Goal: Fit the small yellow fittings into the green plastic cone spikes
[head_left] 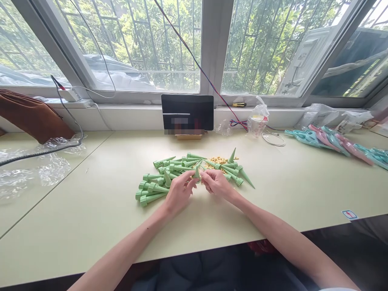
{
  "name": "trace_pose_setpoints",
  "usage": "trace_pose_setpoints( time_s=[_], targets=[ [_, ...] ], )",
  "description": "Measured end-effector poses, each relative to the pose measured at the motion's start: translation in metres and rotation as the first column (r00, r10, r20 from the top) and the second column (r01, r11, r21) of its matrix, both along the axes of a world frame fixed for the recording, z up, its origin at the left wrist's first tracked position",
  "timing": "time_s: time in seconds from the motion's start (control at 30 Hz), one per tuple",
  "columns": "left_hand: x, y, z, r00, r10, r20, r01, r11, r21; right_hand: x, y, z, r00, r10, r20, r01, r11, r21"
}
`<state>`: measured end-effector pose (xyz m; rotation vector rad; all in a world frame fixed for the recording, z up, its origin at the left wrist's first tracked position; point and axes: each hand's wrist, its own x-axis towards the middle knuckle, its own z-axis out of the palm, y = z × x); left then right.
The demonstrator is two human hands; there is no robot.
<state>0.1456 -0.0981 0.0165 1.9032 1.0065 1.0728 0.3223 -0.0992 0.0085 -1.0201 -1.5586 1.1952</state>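
A pile of green plastic cone spikes (160, 178) lies on the pale table (91, 202), with small yellow pieces (218, 160) scattered behind it. My left hand (179, 192) pinches one green cone (197, 173) upright, tip up, at the pile's middle. My right hand (216, 184) is closed beside it, fingertips meeting the same cone's base; what else it holds is too small to tell. More green cones (238, 173) lie to the right of my right hand, one standing upright (232, 155).
A dark tablet (187, 112) stands on a stand at the back by the window. Teal and pink plastic clips (333, 141) lie at the right. A plastic bag with a cup (257, 119), a cable (45, 150), clear plastic wrap (33, 169) and a brown bag (33, 117) sit around.
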Motion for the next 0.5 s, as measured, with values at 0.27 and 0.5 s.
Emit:
trace_pose_setpoints(
  time_s=[0.27, 0.5],
  targets=[
    [-0.0009, 0.0015, -0.0017, 0.996, -0.05, 0.069, 0.054, 0.996, -0.066, 0.0035, -0.0015, 0.0018, 0.998, 0.06, 0.036, -0.06, 0.998, 0.023],
    [-0.0013, 0.0029, -0.0008, 0.98, -0.095, 0.175, 0.126, 0.976, -0.175, 0.0043, -0.0045, 0.0058, 0.988, 0.021, 0.154, -0.041, 0.991, 0.127]
  ],
)
